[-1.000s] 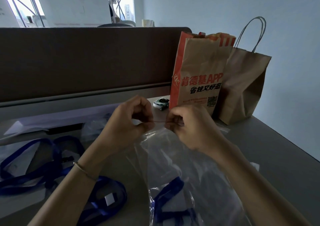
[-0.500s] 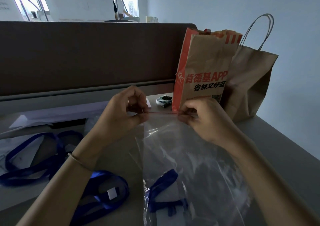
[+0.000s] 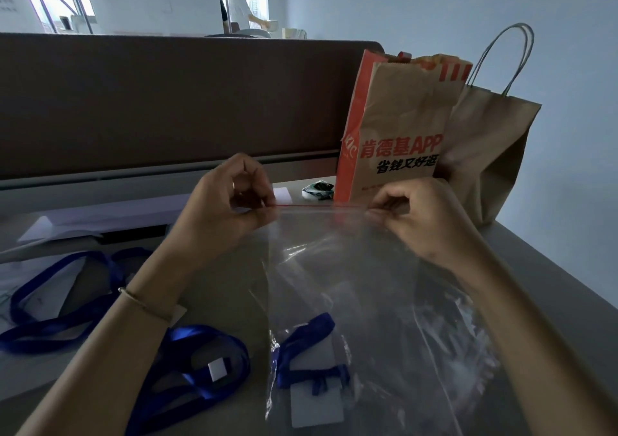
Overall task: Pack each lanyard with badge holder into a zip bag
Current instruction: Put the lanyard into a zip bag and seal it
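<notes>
Both hands pinched red zip strip (image 3: 321, 206) of clear plastic zip bag (image 3: 368, 285): left hand (image 3: 230, 206), right hand (image 3: 424, 214) now wider apart. Blue lanyard with white badge holder (image 3: 309, 368) inside; seal probably nearly run closed.

One head-worn view only, looking forward and down from close above the surface (image 3: 535, 268); the brown partition (image 3: 167, 101) crosses ahead, with a room beyond it; wide-angle edges bend.
</notes>
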{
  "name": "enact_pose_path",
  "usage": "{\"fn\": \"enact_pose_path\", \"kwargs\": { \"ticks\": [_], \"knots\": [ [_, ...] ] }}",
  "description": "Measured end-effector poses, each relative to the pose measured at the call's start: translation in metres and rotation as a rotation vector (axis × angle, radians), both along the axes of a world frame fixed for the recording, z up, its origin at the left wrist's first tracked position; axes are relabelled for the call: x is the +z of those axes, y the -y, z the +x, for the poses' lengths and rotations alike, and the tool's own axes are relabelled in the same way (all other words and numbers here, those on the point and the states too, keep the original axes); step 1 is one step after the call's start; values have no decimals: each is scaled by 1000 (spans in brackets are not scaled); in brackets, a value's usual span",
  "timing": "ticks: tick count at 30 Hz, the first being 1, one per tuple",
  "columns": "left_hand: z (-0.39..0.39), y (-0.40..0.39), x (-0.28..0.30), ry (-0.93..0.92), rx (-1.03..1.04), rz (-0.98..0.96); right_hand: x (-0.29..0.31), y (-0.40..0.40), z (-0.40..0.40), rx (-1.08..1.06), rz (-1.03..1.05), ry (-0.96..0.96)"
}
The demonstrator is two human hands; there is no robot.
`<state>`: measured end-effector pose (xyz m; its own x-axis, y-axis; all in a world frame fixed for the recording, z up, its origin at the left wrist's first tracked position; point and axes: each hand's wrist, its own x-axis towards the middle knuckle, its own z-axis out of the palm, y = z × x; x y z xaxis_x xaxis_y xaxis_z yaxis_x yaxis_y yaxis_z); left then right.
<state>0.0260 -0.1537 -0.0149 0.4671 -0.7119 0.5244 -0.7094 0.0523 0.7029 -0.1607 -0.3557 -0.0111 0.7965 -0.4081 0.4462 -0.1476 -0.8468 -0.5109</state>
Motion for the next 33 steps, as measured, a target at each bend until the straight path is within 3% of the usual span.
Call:
{"fn": "enact_pose_path", "kwargs": {
  "ticks": [8,21,26,33],
  "knots": [
    [-1,2,-3,-22,-15,-17,-3,0,1,0,-110,-37],
    [13,-7,-2,-13,24,-26,-1,19,-6,-59,-54,-33],
    [15,-6,-5,-26,30,-39,1,21,-9,-84,-135,48],
    [22,-7,-9,-137,48,-106,4,26,-14,-117,-73,9]
  ]
}}
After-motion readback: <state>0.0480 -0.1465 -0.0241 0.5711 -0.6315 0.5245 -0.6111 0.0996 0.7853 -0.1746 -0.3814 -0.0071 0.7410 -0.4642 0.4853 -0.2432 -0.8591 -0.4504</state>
